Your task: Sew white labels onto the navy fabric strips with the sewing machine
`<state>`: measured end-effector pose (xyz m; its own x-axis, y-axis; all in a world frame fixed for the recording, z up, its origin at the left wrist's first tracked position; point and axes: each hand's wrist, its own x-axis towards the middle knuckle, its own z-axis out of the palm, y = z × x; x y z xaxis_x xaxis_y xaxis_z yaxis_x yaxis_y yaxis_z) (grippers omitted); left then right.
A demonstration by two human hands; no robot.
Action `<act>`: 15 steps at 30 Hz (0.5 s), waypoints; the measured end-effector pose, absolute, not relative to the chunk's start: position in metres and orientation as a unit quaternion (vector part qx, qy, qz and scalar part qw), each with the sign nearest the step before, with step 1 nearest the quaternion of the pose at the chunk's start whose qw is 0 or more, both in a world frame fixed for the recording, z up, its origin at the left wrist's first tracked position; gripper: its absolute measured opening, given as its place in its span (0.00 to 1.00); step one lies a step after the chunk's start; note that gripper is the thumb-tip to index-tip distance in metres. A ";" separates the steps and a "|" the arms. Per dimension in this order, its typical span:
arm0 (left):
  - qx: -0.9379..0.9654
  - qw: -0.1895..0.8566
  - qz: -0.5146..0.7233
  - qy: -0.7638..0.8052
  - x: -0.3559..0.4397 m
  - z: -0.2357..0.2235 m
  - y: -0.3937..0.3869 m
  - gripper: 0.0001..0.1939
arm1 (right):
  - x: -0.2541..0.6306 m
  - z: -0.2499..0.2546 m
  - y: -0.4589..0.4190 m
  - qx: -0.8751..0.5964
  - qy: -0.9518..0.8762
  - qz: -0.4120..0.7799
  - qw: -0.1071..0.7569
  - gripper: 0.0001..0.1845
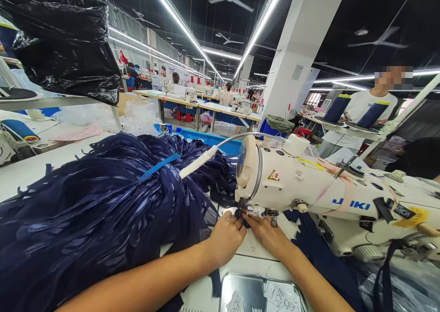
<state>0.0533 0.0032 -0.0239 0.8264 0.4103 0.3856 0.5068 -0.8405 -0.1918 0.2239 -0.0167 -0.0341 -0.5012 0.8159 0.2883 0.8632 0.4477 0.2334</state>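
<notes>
1. Two hands work beneath the JUKI sewing machine (pixel 282 174): left hand (pixel 228 236) fingers curled, right hand (pixel 266 234) fingers extended. Whether either pinches the dark fabric piece (pixel 246 222) between them is unclear.
2. Guide it flat, fingertips clear of the needle area.
3. Keep the navy fabric bundle (pixel 113 202), left of the grip, from intruding.

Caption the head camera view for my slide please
Left hand and right hand close together at a sewing machine, beside heaped navy fabric with a blue strip across it.
</notes>
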 end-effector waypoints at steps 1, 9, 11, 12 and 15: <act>-0.945 0.144 -0.166 -0.242 0.053 -0.024 0.003 0.03 | 0.224 -0.035 -0.016 -0.496 -0.847 -0.177 0.073 0.24; -0.941 0.101 -0.174 -0.271 0.027 -0.019 0.002 0.08 | 0.231 -0.034 -0.016 -0.489 -0.852 -0.138 0.125 0.20; -0.936 0.055 -0.167 -0.305 0.016 -0.015 0.014 0.09 | 0.229 -0.029 -0.021 -0.488 -0.856 -0.107 0.136 0.18; -0.929 0.021 -0.172 -0.328 0.011 -0.012 0.021 0.11 | 0.227 -0.026 -0.025 -0.489 -0.856 -0.091 0.140 0.17; -0.896 -0.086 -0.221 -0.376 0.005 -0.004 0.040 0.19 | 0.217 -0.019 -0.035 -0.493 -0.856 -0.063 0.144 0.17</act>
